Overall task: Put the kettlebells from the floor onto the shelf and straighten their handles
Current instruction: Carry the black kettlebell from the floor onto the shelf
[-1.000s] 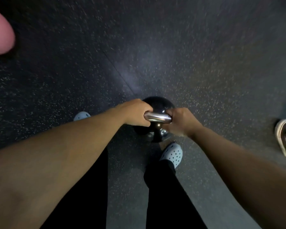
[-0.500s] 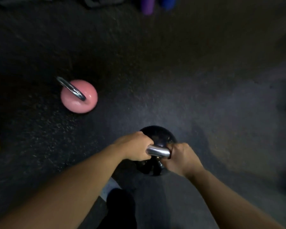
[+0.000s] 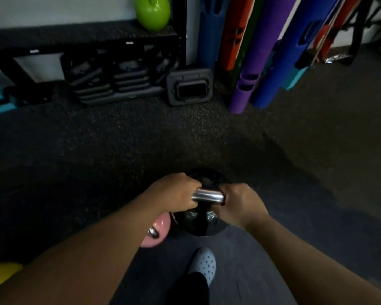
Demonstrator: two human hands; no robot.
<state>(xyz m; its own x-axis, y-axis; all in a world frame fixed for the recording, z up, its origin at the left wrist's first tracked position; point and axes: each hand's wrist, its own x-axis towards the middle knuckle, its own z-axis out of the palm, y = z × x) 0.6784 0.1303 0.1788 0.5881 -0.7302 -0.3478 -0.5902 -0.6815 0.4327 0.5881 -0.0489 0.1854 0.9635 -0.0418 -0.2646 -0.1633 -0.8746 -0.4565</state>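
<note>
A black kettlebell [image 3: 204,225] with a shiny steel handle [image 3: 208,196] hangs in front of me, lifted off the floor. My left hand [image 3: 174,194] grips the handle's left end and my right hand [image 3: 240,204] grips its right end. A pink kettlebell [image 3: 157,233] stands on the floor, partly hidden behind my left forearm. A yellow kettlebell [image 3: 0,275] shows at the bottom left edge. A green kettlebell [image 3: 152,11] sits on the black shelf [image 3: 86,36] against the wall ahead.
Stacked black step platforms [image 3: 110,82] and a black block [image 3: 190,86] sit under and beside the shelf. Rolled purple, blue and orange mats [image 3: 262,51] lean on the wall at right. My foot in a pale clog [image 3: 204,264] is on the dark rubber floor.
The view has lifted from the floor toward the wall, bringing the shelf and mats into sight. The pink kettlebell now lies close under my left arm. Both hands keep their grip.
</note>
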